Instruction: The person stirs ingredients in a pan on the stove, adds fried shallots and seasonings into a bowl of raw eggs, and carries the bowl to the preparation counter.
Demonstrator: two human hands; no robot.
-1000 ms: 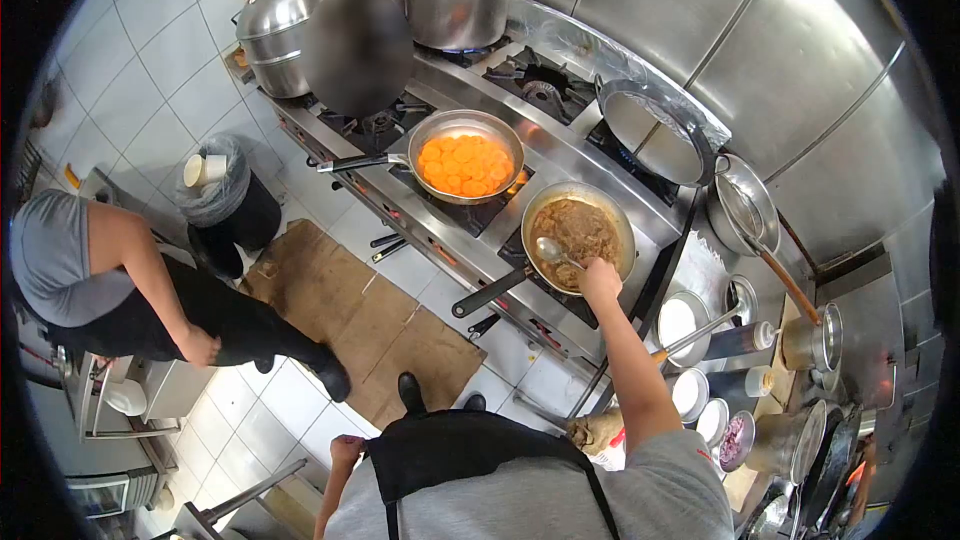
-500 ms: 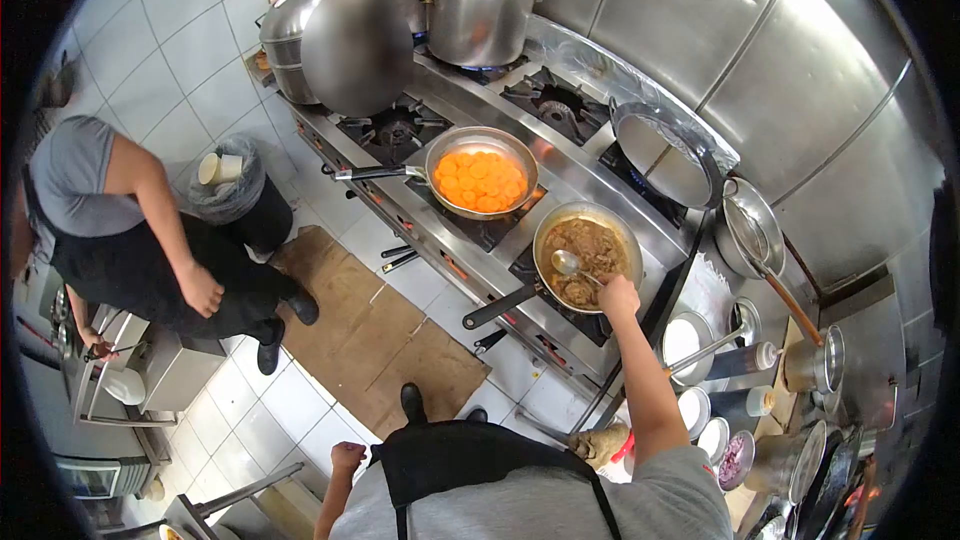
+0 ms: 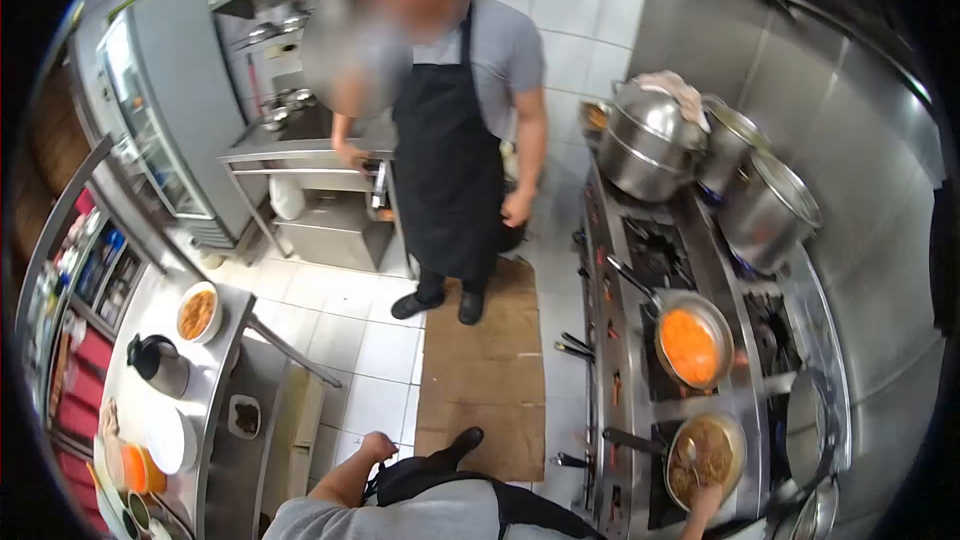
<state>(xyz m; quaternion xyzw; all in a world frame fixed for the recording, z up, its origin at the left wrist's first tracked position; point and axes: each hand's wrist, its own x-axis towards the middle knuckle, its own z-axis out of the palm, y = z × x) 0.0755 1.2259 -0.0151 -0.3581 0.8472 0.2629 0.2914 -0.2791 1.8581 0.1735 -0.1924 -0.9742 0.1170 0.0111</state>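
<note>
The right hand is pinching the handle of a metal spoon, fingers pressing together over the near rim of a frying pan. Its forearm is slanting up from the bottom edge, and the spoon's bowl is resting in the brown food inside that pan. The pan is sitting on the stove, its black handle pointing left. Just beyond, a second pan is holding orange slices. The left hand is hanging well apart, out from the body with elbow bending; its fingers are facing away, so I cannot tell whether they are closing on anything. Farther ahead, a co-worker in a black apron is standing on brown cardboard
</note>
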